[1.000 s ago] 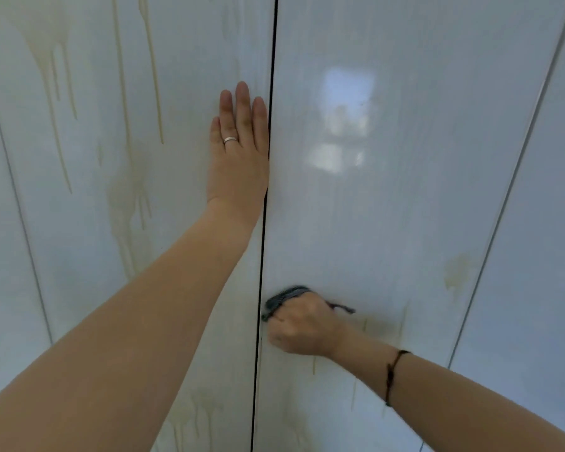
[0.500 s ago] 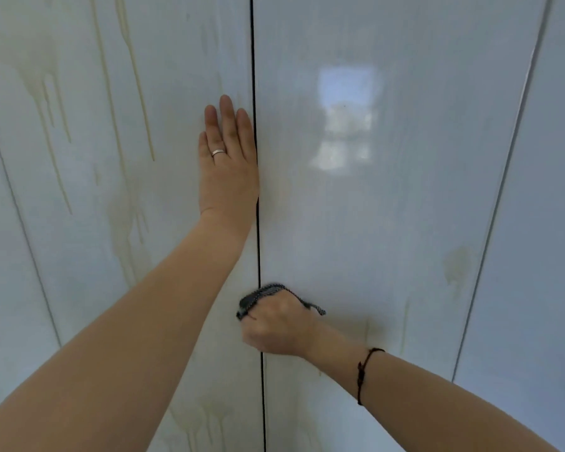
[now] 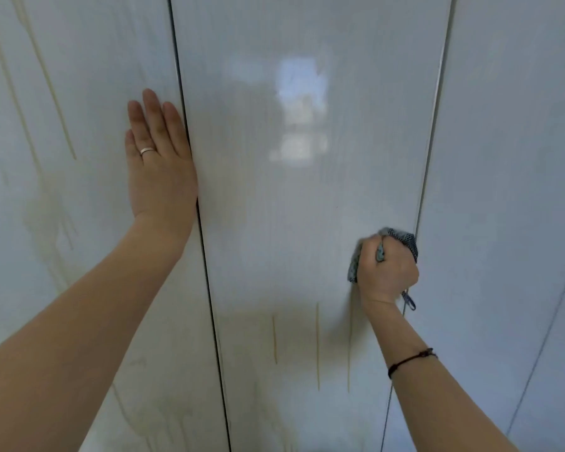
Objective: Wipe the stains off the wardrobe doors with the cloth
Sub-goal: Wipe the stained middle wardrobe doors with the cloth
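Head view: your right hand [image 3: 387,272] is fisted round the bunched blue-grey woven cloth [image 3: 402,238], pressing it to the glossy white middle wardrobe door [image 3: 291,190] at the door's right seam. Thin yellow-brown drip streaks [image 3: 318,344] run just below-left of the grip. Your left hand [image 3: 159,164] lies flat with fingers straight on the stained white left door [image 3: 79,158], well left of the grip.

Wardrobe doors [image 3: 307,207] glossy white, yellowish-brown drip stains [image 3: 317,344]. Cloth [image 3: 405,241] blue-grey, fine dotted weave. Ring [image 3: 148,151] silver. Wrist cord [image 3: 410,361] dark brown-black.
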`<state>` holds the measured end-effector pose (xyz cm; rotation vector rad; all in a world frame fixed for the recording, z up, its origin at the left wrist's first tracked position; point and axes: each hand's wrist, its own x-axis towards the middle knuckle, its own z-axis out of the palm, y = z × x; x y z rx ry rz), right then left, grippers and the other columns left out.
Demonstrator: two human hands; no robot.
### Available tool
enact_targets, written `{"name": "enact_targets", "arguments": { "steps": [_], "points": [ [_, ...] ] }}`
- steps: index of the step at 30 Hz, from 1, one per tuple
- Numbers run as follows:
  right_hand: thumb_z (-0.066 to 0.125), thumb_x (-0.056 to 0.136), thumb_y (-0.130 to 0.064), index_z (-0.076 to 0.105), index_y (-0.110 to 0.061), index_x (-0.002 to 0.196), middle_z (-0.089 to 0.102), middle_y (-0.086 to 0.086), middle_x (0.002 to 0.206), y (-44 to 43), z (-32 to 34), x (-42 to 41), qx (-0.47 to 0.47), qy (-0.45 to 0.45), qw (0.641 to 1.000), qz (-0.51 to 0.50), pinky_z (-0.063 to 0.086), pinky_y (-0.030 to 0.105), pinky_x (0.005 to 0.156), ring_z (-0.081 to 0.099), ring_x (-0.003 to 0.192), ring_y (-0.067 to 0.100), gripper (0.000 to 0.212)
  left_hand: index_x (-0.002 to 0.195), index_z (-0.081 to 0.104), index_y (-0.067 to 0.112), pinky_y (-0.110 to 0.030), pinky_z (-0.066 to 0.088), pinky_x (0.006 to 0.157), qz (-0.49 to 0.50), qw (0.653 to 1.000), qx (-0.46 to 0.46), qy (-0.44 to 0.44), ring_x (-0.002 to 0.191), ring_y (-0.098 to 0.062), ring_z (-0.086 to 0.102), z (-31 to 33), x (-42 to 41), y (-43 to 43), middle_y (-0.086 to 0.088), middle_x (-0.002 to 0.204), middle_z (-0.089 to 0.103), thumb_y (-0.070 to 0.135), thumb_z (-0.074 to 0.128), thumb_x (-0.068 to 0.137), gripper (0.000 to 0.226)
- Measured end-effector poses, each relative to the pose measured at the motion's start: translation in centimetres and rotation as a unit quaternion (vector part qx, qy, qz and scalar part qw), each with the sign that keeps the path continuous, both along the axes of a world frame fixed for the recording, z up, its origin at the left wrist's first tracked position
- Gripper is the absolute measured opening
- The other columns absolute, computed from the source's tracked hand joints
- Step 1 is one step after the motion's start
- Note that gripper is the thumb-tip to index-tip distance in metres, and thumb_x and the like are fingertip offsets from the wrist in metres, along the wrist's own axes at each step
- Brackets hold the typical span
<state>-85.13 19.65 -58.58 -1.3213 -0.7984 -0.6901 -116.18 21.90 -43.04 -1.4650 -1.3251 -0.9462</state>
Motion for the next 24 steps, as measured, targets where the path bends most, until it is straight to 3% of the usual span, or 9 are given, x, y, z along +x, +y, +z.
{"name": "enact_targets", "arguments": {
  "steps": [1,3,5,7,11,14,18,21,24],
  "points": [
    [0.050,0.092,-0.024,0.041,-0.021,0.050,0.041,-0.003,0.047,0.0,-1.6,-1.7,-0.004,-0.018,1.000,0.006,0.021,0.024,0.045,0.039,0.041,0.018,0.043,0.151,-0.010,-0.011,-0.055,0.025,0.119,-0.005,1.000,0.000,-0.006,0.148,-0.051,0.010,0.0,0.0,0.0,-0.036,0.159,0.000,-0.004,0.023,0.103,0.059],
    [0.061,0.087,-0.017,0.047,-0.021,0.050,0.044,-0.002,0.047,0.2,-3.4,-5.8,0.006,-0.175,0.984,0.042,0.026,0.026,0.043,0.042,0.042,0.019,0.040,0.151,-0.010,-0.011,-0.055,0.025,0.119,-0.012,1.000,0.003,-0.005,0.147,-0.051,0.011,-0.2,-0.2,0.4,-0.035,0.159,0.001,-0.004,0.022,0.103,0.059],
    [0.069,0.081,-0.016,0.048,-0.021,0.052,0.046,0.000,0.050,0.7,-2.0,-9.1,0.037,-0.341,0.935,0.095,0.034,0.030,0.045,0.044,0.045,0.021,0.037,0.151,-0.009,-0.010,-0.056,0.024,0.119,-0.028,0.999,-0.002,-0.016,0.147,-0.052,0.010,-0.2,-0.4,0.4,-0.036,0.159,0.001,-0.005,0.021,0.103,0.058],
    [0.070,0.080,-0.015,0.045,-0.020,0.051,0.046,0.000,0.051,1.1,2.3,-10.2,0.065,-0.412,0.902,0.115,0.036,0.031,0.044,0.044,0.046,0.020,0.038,0.152,-0.009,-0.010,-0.058,0.022,0.119,-0.046,0.999,-0.014,-0.020,0.147,-0.053,0.008,-0.3,-0.3,0.1,-0.037,0.159,-0.001,-0.005,0.018,0.103,0.056],
    [0.066,0.080,-0.020,0.048,-0.021,0.051,0.048,0.000,0.048,0.9,8.6,-4.8,0.056,-0.346,0.936,0.025,0.027,0.028,0.044,0.047,0.045,0.021,0.035,0.152,-0.009,-0.010,-0.060,0.020,0.119,-0.048,0.998,-0.023,-0.021,0.147,-0.054,0.005,-0.5,-0.2,-0.2,-0.038,0.158,-0.003,-0.005,0.013,0.104,0.053],
    [0.059,0.085,-0.020,0.040,-0.022,0.052,0.040,-0.004,0.047,0.6,7.2,-0.1,0.047,-0.183,0.982,-0.021,0.014,0.023,0.049,0.040,0.044,0.019,0.039,0.151,-0.009,-0.012,-0.056,0.022,0.119,-0.037,0.999,-0.031,-0.022,0.147,-0.053,0.008,-1.1,0.3,-0.1,-0.037,0.158,-0.001,-0.005,0.012,0.104,0.052],
    [0.046,0.091,-0.028,0.034,-0.022,0.050,0.033,-0.005,0.046,0.4,1.4,-0.2,0.015,0.041,0.999,0.005,0.021,0.023,0.047,0.033,0.040,0.020,0.043,0.151,-0.010,-0.013,-0.053,0.024,0.120,-0.028,0.999,-0.014,-0.012,0.148,-0.051,0.009,-0.4,-0.3,0.4,-0.036,0.159,-0.001,-0.004,0.018,0.104,0.055],
    [0.049,0.094,-0.025,0.045,-0.019,0.050,0.042,0.000,0.046,0.1,-4.8,-3.0,-0.003,-0.028,0.999,0.017,0.034,0.028,0.038,0.041,0.039,0.022,0.045,0.151,-0.011,-0.012,-0.054,0.024,0.120,-0.026,0.999,-0.019,-0.027,0.148,-0.051,0.009,-0.4,0.0,0.2,-0.036,0.159,-0.002,-0.005,0.019,0.103,0.057],
    [0.066,0.084,-0.014,0.047,-0.020,0.050,0.044,-0.001,0.049,0.3,-4.9,-8.5,0.046,-0.265,0.958,0.099,0.038,0.031,0.041,0.041,0.043,0.020,0.040,0.151,-0.011,-0.012,-0.054,0.023,0.120,-0.023,0.999,-0.026,-0.016,0.148,-0.051,0.007,-0.6,-0.3,0.0,-0.036,0.159,-0.003,-0.006,0.013,0.102,0.055]
  ]
}}
